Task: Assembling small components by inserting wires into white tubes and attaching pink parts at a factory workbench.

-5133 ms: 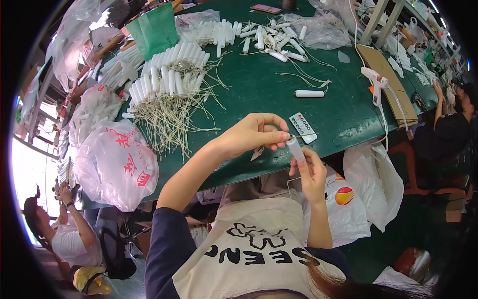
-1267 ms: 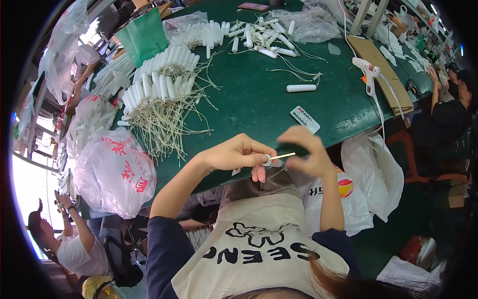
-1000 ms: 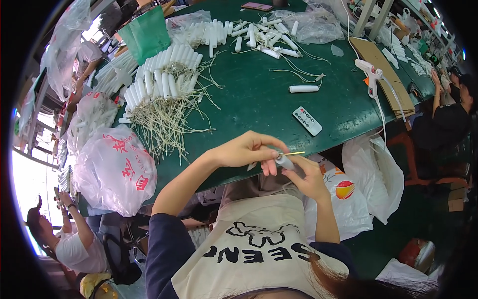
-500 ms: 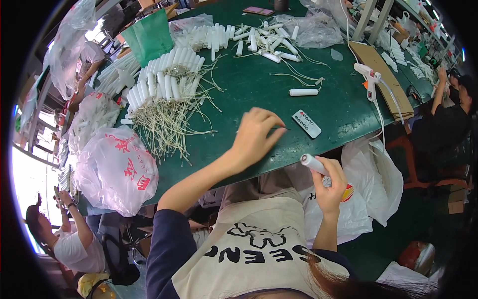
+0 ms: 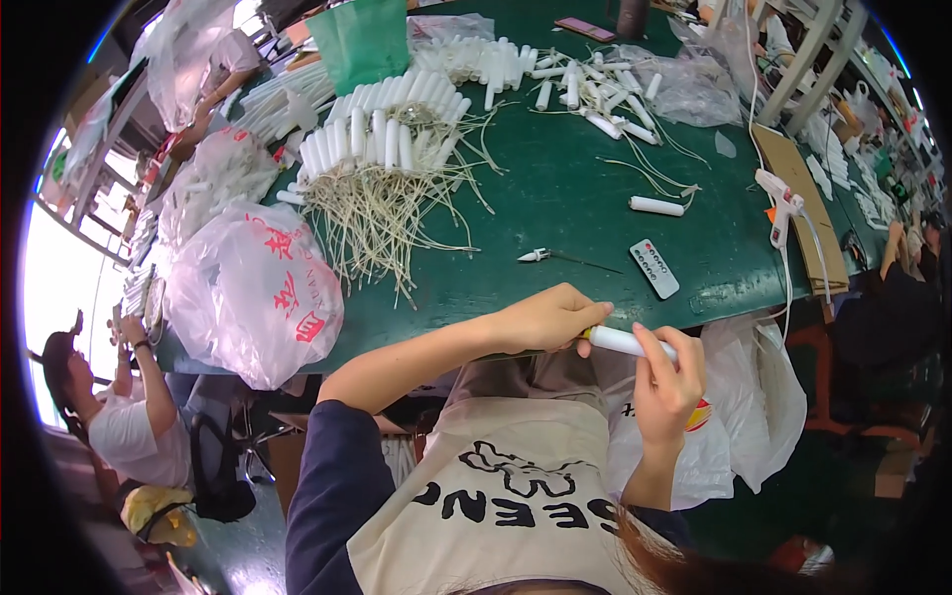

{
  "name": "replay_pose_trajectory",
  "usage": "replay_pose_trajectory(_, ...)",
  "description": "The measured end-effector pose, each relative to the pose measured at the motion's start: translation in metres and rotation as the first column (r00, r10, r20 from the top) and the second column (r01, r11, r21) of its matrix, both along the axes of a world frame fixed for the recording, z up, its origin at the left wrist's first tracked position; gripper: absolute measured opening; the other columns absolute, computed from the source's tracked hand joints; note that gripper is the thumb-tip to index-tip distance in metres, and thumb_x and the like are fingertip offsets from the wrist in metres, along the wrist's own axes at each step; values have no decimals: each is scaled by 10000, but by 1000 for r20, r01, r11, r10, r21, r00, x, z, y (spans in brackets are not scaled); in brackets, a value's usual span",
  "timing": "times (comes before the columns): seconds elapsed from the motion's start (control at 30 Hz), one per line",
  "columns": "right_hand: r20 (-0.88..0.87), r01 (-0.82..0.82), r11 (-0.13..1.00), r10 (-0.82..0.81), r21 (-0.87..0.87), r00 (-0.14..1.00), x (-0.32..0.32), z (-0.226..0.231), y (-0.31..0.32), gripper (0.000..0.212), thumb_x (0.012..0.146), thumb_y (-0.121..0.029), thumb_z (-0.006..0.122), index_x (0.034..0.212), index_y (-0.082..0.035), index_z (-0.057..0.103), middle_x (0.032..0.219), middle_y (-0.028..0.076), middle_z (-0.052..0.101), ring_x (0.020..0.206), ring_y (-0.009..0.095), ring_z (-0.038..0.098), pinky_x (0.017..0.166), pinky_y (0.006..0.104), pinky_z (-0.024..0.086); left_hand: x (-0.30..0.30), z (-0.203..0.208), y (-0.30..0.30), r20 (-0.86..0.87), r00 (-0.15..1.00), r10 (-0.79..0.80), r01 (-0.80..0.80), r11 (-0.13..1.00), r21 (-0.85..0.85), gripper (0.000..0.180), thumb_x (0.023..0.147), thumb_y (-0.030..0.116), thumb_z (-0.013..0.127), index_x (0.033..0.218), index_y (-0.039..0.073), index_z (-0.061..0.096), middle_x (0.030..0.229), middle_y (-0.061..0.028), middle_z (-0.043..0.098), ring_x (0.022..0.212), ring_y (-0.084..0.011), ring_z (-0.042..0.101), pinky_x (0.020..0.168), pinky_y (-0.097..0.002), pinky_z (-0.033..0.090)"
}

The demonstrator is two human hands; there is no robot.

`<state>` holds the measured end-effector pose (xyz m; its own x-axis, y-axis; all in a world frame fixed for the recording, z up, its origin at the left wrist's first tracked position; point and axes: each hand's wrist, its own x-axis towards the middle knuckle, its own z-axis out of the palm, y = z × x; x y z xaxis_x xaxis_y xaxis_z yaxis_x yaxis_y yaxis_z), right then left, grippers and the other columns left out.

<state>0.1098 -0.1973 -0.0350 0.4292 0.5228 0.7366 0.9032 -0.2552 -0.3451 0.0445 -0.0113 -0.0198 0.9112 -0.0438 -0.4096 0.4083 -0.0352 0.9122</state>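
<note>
My right hand [image 5: 672, 385] grips a white candle-like tube [image 5: 619, 341] tilted just off the table's front edge. At the tube's left end is my left hand [image 5: 555, 321], fingers pinched together. A bit of yellow shows between those fingers and the tube; what they hold is mostly hidden. Beyond the left hand, a small white flame-shaped tip [image 5: 536, 255] lies beside a thin dark rod [image 5: 587, 263]. A white remote control [image 5: 654, 269] and a single white tube with wires [image 5: 656, 206] lie further right on the green table [image 5: 555, 178].
Rows of wired white tubes [image 5: 357, 144] cover the left, near a stuffed plastic bag [image 5: 253, 297]. More tubes [image 5: 605, 94] lie loose at the back. A white glue gun [image 5: 778, 203] and cardboard [image 5: 803, 218] are at right. A person [image 5: 129, 416] works at far left.
My left hand has come down from above the table to the tube's end and closed there. The flame-shaped tip now shows on the table. The whole view has shifted.
</note>
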Motion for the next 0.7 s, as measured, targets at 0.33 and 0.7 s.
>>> replay_pose_trajectory(0.33, 112, -97, 993, 104, -70, 988, -10, 5, 27, 388, 594, 109, 673, 937, -71, 694, 831, 72, 562, 721, 254, 528, 598, 364, 436, -12, -7, 12, -37, 996, 85, -87, 994, -66, 515, 993, 428, 347, 871, -7, 595, 598, -18, 486, 449, -73, 319, 408, -241, 266)
replay_pose_trajectory(0.7, -487, -88, 996, 60, -34, 872, -26, -17, 37, 249, 763, -98, 720, 967, 9, 624, 781, 152, 620, 685, 304, 590, 607, 371, 454, -43, -12, 14, 530, 836, 140, -174, 985, 14, 290, 836, 148, 701, 1068, 28, 574, 654, 63, 344, 619, -44, 304, 543, -227, 275)
